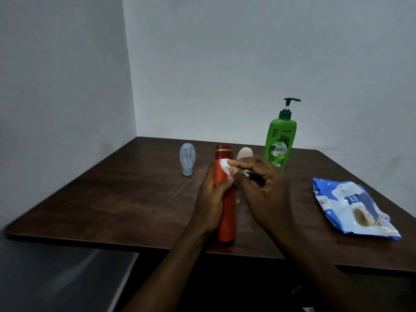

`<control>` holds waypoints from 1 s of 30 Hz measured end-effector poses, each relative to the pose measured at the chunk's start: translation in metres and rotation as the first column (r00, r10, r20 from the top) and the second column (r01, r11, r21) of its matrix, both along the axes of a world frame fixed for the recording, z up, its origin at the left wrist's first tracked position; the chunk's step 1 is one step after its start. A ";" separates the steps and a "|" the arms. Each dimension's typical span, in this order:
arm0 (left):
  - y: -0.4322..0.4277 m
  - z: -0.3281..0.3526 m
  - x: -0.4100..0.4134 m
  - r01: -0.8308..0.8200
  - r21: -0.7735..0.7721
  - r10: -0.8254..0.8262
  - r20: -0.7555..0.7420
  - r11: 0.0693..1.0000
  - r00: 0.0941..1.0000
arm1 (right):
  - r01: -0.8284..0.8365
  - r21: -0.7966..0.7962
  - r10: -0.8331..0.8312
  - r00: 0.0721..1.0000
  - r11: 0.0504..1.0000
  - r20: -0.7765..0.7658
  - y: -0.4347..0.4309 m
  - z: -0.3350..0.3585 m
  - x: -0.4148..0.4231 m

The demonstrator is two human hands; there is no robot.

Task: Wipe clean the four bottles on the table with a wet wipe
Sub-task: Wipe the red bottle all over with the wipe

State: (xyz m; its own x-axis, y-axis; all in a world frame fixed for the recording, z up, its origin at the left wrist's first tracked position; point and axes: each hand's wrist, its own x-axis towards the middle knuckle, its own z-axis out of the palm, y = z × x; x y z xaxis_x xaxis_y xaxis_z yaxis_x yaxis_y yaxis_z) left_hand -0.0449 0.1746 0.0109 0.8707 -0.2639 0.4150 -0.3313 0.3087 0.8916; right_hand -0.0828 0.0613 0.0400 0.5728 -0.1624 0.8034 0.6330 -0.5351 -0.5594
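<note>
Holding red bottle (226, 221) in left grip (211, 199), pinching white wipe (225, 166) against it with right grip (263, 188). Dark wooden surface (135, 194), pale corner walls (202, 64).

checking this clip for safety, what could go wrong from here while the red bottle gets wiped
1. The left hand holds the red bottle with its base near the front edge of the table. A wet, slick surface could loosen the grip and let the bottle drop off.
2. The right hand, pinching the wet wipe, works just in front of the beige bottle. A wide stroke might knock it over.
</note>
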 end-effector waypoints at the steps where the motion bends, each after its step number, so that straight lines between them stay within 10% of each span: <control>1: 0.001 -0.001 0.000 0.015 -0.022 -0.016 -0.017 1.000 1.000 | 0.013 -0.035 -0.013 1.000 0.999 0.016 0.000 0.000 0.000; 6: 0.005 -0.002 -0.004 0.037 -0.053 -0.044 -0.135 0.998 0.990 | 0.105 -0.159 -0.090 0.991 0.982 0.099 0.000 0.012 0.007; 13: 0.007 0.000 -0.002 0.084 -0.039 -0.088 -0.133 0.996 0.987 | 0.144 0.103 -0.146 0.989 0.984 0.006 0.001 0.022 0.019; 22: 0.001 -0.002 0.000 0.015 -0.104 -0.027 -0.115 0.994 0.993 | 0.206 -0.291 -0.151 0.968 0.934 0.202 0.029 0.023 0.009; 30: 0.006 0.000 -0.003 0.093 -0.075 -0.104 -0.149 0.993 0.983 | 0.162 0.109 -0.150 0.982 0.981 -0.111 -0.005 0.021 0.015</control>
State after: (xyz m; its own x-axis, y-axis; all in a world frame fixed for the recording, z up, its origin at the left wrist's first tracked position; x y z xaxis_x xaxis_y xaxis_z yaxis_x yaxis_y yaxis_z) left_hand -0.0479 0.1802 0.0106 0.8961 -0.3275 0.2996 -0.1586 0.3942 0.9052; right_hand -0.0675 0.0566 0.0608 0.6112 -0.3453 0.7122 0.4832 -0.5499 -0.6813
